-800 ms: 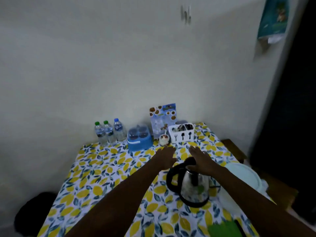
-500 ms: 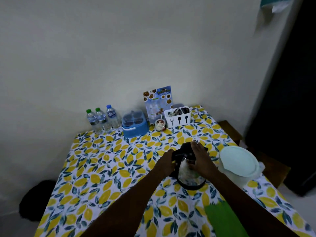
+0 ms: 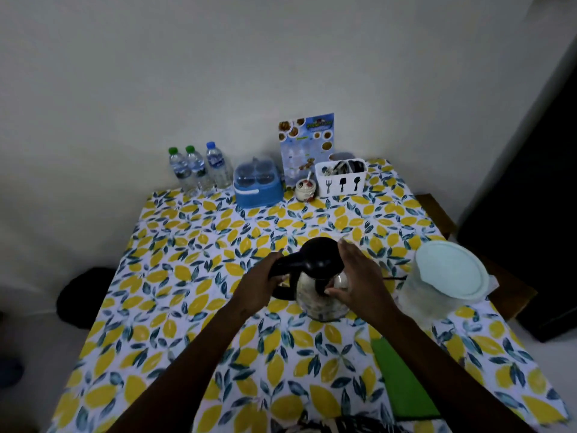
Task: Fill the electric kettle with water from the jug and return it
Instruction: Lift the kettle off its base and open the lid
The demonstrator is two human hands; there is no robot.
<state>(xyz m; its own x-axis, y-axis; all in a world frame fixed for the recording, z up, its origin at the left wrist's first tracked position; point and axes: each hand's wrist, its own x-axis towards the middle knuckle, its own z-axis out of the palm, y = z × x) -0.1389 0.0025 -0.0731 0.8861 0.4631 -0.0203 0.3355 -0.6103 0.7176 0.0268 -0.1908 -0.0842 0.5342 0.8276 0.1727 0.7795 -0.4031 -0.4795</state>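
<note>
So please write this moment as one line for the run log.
step: grasp kettle | left hand: on kettle handle | right hand: against kettle body | jug: lid on, right of kettle | pouring: not started

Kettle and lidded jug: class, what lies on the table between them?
In the head view, only the right hand and a thin black cord lie between kettle and jug.

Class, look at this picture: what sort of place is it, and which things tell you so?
Probably a small home dining corner: a table in a lemon-print cloth against a bare wall, with a cutlery caddy, water bottles and an electric kettle on it.
</note>
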